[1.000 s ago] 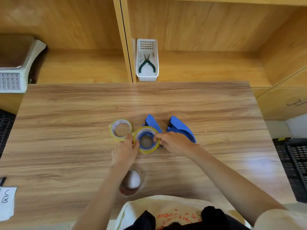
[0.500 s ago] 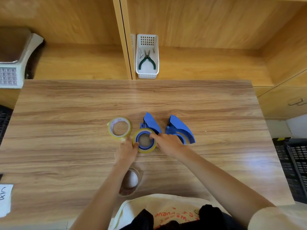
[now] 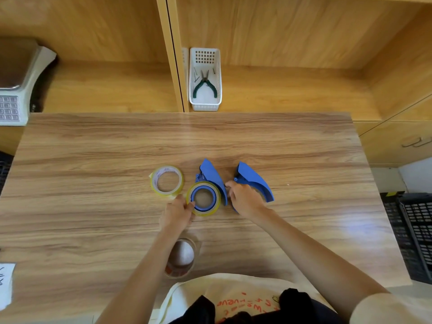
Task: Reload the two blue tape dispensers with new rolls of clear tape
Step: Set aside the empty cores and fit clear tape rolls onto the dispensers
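Observation:
Two blue tape dispensers lie side by side on the wooden table [image 3: 93, 160]. The left dispenser [image 3: 211, 175] has a yellowish clear tape roll [image 3: 205, 212] seated around its blue hub. My left hand [image 3: 177, 213] pinches that roll's left edge. My right hand [image 3: 244, 199] lies over the near part of the right dispenser [image 3: 253, 177], fingers curled at its left side. A second clear tape roll [image 3: 167, 182] lies flat to the left, untouched.
A used roll core [image 3: 182, 258] sits near the table's front edge, partly under my left forearm. A white basket with green pliers [image 3: 205, 80] stands on the shelf behind. A scale [image 3: 14, 90] is at far left, black crates [image 3: 411, 235] at right, a paper note [image 3: 5, 284] at the left edge.
My right hand has left the roll on the left dispenser and moved right onto the right dispenser. My left hand stays at the roll's edge.

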Motion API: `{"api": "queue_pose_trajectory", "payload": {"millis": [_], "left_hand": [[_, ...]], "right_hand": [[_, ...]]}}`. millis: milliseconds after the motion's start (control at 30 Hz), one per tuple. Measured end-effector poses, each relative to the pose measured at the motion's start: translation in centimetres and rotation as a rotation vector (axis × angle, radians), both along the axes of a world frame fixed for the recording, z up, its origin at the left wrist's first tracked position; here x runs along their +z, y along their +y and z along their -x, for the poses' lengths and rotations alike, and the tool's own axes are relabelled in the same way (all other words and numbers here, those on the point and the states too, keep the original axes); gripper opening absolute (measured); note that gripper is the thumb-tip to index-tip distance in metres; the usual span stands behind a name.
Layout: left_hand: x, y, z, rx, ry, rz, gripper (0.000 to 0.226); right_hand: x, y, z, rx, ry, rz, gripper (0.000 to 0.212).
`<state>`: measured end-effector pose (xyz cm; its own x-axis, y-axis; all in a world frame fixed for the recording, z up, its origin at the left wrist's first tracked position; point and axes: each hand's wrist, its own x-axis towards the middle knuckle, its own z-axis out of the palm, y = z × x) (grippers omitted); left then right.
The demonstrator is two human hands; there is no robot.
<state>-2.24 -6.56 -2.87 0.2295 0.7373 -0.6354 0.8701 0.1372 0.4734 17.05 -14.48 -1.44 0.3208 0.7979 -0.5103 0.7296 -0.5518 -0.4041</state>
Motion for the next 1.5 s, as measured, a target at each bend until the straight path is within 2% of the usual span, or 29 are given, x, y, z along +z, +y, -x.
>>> {"api": "queue_pose_trajectory", "payload": {"millis": [400, 533, 633, 700, 767, 867, 967, 1167, 1267, 1333, 1433, 1500], "left_hand": [[-0.5, -0.2, 0.1, -0.051, -0.01, -0.004, 0.031], [-0.1, 0.3, 1.4, 0.022, -0.117, 0.006, 0.034], [-0.6, 1.3, 3.8, 0.188, -0.144, -0.076, 0.046], [-1.3, 2.4, 5.5, 0.325, -0.115, -0.152, 0.052], [-1.7, 3.8, 6.3, 0.435, -0.151, -0.148, 0.052], [-2.3, 5.8, 6.6, 0.447, -0.234, -0.069, 0.049], [-2.1, 6.8, 6.0, 0.401, -0.208, -0.055, 0.045], [-2.4, 7.4, 5.7, 0.301, -0.102, -0.096, 0.028], [-1.7, 7.0, 5.5, 0.308, -0.103, -0.149, 0.022], [-0.8, 6.6, 5.1, 0.344, -0.16, -0.185, 0.018], [0.9, 5.5, 4.1, 0.388, -0.305, -0.234, 0.02], [2.3, 4.5, 2.7, 0.399, -0.375, -0.269, 0.019]], "right_hand": [[-0.2, -0.6, 0.6, 0.018, 0.011, -0.046, 0.04], [1.0, 1.2, 0.4, 0.015, -0.044, -0.198, 0.048], [1.7, 3.5, 1.5, 0.168, -0.082, -0.307, 0.051], [1.7, 5.1, 2.7, 0.311, -0.103, -0.311, 0.054], [1.1, 6.6, 4.2, 0.47, -0.158, -0.312, 0.058], [-0.2, 8.1, 6.1, 0.623, -0.278, -0.239, 0.063], [-0.6, 8.7, 7.0, 0.672, -0.306, -0.097, 0.052], [-0.6, 8.8, 7.5, 0.646, -0.282, -0.087, 0.043], [0.4, 8.6, 7.3, 0.588, -0.284, -0.184, 0.041], [1.2, 8.4, 7.0, 0.518, -0.282, -0.3, 0.037], [2.6, 7.4, 6.0, 0.357, -0.286, -0.529, 0.019], [3.6, 6.6, 5.2, 0.304, -0.287, -0.587, 0.022]]}}
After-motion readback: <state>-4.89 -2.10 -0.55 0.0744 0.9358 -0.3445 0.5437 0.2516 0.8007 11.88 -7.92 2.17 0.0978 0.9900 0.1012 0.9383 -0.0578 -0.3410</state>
